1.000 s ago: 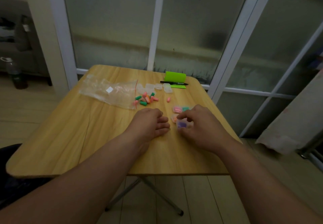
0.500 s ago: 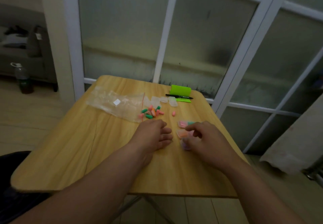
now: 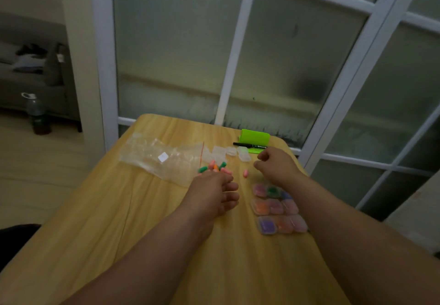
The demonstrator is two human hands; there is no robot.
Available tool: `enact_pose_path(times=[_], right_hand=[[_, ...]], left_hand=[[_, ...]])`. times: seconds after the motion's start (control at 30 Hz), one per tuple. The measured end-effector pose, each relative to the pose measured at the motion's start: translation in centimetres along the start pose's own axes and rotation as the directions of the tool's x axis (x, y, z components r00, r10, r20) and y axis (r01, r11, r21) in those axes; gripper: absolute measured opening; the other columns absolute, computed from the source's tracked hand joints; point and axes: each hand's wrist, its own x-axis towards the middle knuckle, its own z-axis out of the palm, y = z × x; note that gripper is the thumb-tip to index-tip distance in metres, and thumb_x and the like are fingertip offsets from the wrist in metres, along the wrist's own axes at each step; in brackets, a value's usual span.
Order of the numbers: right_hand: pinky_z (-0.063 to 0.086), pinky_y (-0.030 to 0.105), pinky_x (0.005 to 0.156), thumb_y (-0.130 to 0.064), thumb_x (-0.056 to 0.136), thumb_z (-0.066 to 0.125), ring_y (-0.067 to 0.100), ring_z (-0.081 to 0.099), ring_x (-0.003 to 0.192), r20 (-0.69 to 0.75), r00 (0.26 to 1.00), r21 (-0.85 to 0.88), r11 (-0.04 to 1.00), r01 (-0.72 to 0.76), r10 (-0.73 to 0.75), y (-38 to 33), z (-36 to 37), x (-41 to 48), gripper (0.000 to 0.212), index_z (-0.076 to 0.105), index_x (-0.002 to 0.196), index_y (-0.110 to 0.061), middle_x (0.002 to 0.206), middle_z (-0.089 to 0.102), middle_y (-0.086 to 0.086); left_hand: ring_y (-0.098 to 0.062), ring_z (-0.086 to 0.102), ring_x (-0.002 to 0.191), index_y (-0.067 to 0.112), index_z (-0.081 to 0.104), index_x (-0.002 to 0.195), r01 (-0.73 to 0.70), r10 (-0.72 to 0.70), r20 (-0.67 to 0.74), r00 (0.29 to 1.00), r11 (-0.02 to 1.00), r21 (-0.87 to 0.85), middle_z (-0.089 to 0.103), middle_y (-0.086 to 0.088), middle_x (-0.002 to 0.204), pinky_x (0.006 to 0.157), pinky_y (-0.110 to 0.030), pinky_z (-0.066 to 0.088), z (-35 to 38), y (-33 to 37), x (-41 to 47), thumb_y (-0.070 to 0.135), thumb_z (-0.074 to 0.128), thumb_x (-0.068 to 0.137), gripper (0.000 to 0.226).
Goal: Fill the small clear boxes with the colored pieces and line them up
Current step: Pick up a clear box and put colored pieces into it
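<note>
The wooden desk (image 3: 142, 221) carries everything, with both forearms reaching in over its near edge. The left hand (image 3: 212, 193) rests on the desk with its fingers lying loose and pointing right, gripping nothing that shows. A crumpled clear plastic bag (image 3: 164, 159) lies just beyond and to the left of it.

The filled clear boxes (image 3: 276, 207) sit to the right of its fingertips in a tight block, three rows touching, partly under the right forearm and nearer the person than the right hand (image 3: 276, 165). That hand is turned knuckles-up with its fingers curled in; I cannot tell whether they pinch anything.

Just beyond and left of it stand the empty clear boxes (image 3: 228, 151). A green holder (image 3: 254, 137) and a black pen (image 3: 248, 145) lie beyond it. The loose colored pieces (image 3: 214, 166) are heaped at the left hand's far edge, partly hidden by it. A single pink piece (image 3: 245, 173) lies between the two hands.
</note>
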Motion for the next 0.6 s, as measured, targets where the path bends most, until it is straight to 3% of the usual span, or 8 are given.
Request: enact_pose_path(times=[0.17,0.3,0.37,0.5,0.6], right_hand=[[0.043,0.035,0.071,-0.033,0.089,0.075,0.027,0.062,0.091,-0.011,0.997,-0.031,0.997,-0.071,0.071,-1.2,1.9,3.0,0.028,0.062,0.104,-0.014,0.101,0.069,0.008],[0.046,0.038,0.067,-0.057,0.083,0.075,0.029,0.067,0.091,-0.005,0.994,-0.041,0.994,-0.105,0.105,-2.1,3.2,4.4,0.052,0.054,0.106,-0.014,0.091,0.073,0.006],[0.051,0.038,0.068,-0.062,0.080,0.072,0.027,0.070,0.090,0.000,0.992,-0.072,0.990,-0.122,0.123,-2.3,3.8,4.9,0.054,0.053,0.101,-0.017,0.085,0.076,0.005],[0.054,0.038,0.073,-0.028,0.082,0.065,0.028,0.070,0.090,-0.019,0.993,-0.107,0.987,-0.120,0.118,-3.1,3.7,4.3,0.029,0.049,0.104,-0.018,0.086,0.076,0.005],[0.060,0.037,0.080,-0.025,0.080,0.063,0.022,0.074,0.083,0.024,0.997,-0.031,0.997,-0.066,0.067,-2.5,3.3,3.4,0.042,0.058,0.122,-0.027,0.079,0.077,0.001]], left_hand=[[-0.017,0.051,0.062,-0.002,0.057,0.135,0.005,-0.005,-0.005,1.000,1.000,-0.024,0.055,-0.013,0.092,0.051,-0.023,0.043,0.0,0.2,1.0,0.012,0.053,0.104,0.035],[-0.018,0.052,0.064,0.000,0.059,0.133,0.000,0.000,-0.007,1.000,1.000,-0.019,0.056,-0.014,0.092,0.050,-0.021,0.044,-0.4,0.3,1.3,0.013,0.054,0.104,0.032],[-0.018,0.053,0.065,0.002,0.062,0.128,0.006,-0.006,-0.011,1.000,1.000,-0.016,0.057,-0.014,0.093,0.052,-0.022,0.045,-0.4,0.4,1.3,0.013,0.054,0.105,0.027],[-0.017,0.045,0.064,0.007,0.061,0.122,0.022,-0.021,0.022,1.000,0.999,-0.024,0.050,-0.014,0.090,0.056,-0.025,0.036,-0.3,0.4,1.0,0.010,0.051,0.105,0.021],[-0.018,0.049,0.062,0.006,0.062,0.121,0.012,-0.013,0.021,1.000,1.000,0.008,0.054,-0.014,0.092,0.054,-0.024,0.040,-0.6,0.5,0.6,0.011,0.052,0.104,0.021]])
